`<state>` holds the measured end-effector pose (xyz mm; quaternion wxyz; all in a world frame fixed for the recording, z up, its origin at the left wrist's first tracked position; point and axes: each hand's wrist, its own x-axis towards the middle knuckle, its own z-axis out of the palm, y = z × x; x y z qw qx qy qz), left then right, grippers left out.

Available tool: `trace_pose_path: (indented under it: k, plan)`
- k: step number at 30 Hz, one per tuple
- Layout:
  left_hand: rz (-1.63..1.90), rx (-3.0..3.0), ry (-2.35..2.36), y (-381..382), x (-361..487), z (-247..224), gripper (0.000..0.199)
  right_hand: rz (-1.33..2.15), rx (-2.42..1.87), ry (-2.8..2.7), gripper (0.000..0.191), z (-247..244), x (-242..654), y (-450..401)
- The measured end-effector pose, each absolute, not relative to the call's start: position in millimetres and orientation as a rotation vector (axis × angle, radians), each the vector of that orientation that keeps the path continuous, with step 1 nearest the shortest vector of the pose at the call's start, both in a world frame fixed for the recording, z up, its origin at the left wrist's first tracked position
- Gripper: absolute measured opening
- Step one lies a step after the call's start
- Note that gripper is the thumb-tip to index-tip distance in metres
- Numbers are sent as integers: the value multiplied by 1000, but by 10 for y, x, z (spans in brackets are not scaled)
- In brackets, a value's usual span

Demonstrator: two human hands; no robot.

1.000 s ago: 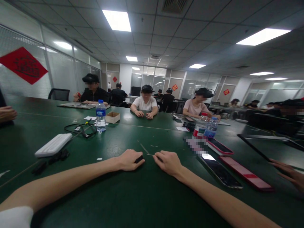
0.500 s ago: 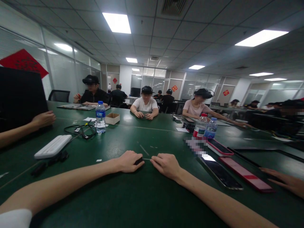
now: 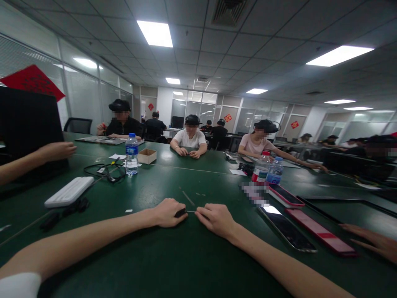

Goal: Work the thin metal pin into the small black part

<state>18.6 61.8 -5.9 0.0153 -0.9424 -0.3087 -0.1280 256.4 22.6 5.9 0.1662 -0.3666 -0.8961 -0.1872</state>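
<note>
Between your two hands, near the middle of the table [image 3: 186, 265], you have a small black piece [image 3: 180, 213] with a thin, pale rod [image 3: 191, 211] running from it. The black piece is dark and stubby, mostly covered by your fingers, so its full shape cannot be told. The rod is straight, narrow and light grey; it lies almost level across the short gap and meets your right fingertips, where its end is hidden.

Your left hand [image 3: 169, 212] is closed around the black piece, knuckles up, thumb below, fingers pointing to the right. Your right hand [image 3: 217, 217] is curled, its back turned up, with thumb and forefinger pinched on the rod. Both hands are low, at the tabletop. Your forearms come in from the lower corners and slant inward, so that the hands face each other, near but not touching.

Just beyond the gap, a pale streak [image 3: 187, 197] crosses the green surface. A white scrap [image 3: 128, 211] lies beside your left forearm. To the right of your right hand lie a phone [image 3: 287, 229], screen up, and a pink case [image 3: 322, 231] next to it. A co-worker's hand [image 3: 372, 240] rests at the right edge, by a black frame [image 3: 322, 211].
</note>
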Motion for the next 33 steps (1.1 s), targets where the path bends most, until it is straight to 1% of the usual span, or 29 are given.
trace_pose_path:
  k: [5,10,14,18,27,33]
  plan:
    - [-380,-2927,-990,602,187,-40,33,-505,-1082,-2540,36,57,2517,181]
    - [-370,-2919,-1026,601,190,-39,34,-359,-1169,-2544,37,58,2491,154]
    - [-371,-2945,-942,602,185,-44,34,-299,-1247,-2524,38,57,2507,179]
    - [-387,-2959,-885,602,182,-51,33,-303,-1261,-2487,37,59,2518,194]
    - [-373,-2880,-936,614,193,-77,31,-377,-1104,-2517,34,37,2512,184]
    - [-380,-2930,-976,608,191,-61,35,-370,-1140,-2516,35,41,2507,183]
